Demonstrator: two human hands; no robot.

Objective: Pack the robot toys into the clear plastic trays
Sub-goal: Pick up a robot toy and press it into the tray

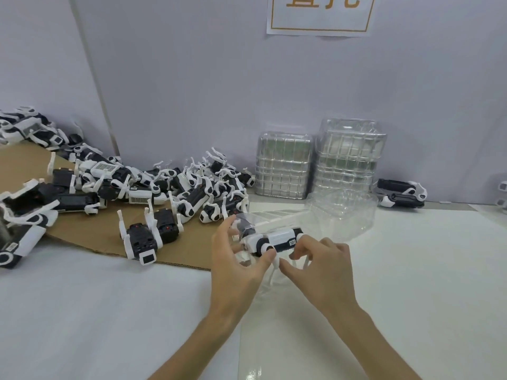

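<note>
Left hand (236, 259) and right hand (322, 266) reach in from the bottom edge and meet over the white bench (109, 311). Between them is one white-and-black robot toy (275, 241), lying lengthwise in a thin clear plastic tray (247, 224); cannot tell if it is fully seated. Left grip is clamped on the toy's left end, thumb on the near side and fingers spread round the far side over the tray edge. Right grip is clamped on the toy's right end, fingertips curled in against its near side. Just behind the hands sits a loose low stack of clear trays (341, 212). Farther back, against the wall, are two taller stacks of nested clear trays: a shorter one (284, 167) and a higher one (352, 154) just to its right. To the left, a big heap of loose white-and-black robot toys (170, 187) spreads over a flat brown cardboard sheet (90, 234). At far right by the wall lie two more robot toys (402, 194); their packing is unclear. Pale grey-lilac wall (192, 78) behind, with a white paper sign with an orange border (321, 16) at top.
</note>
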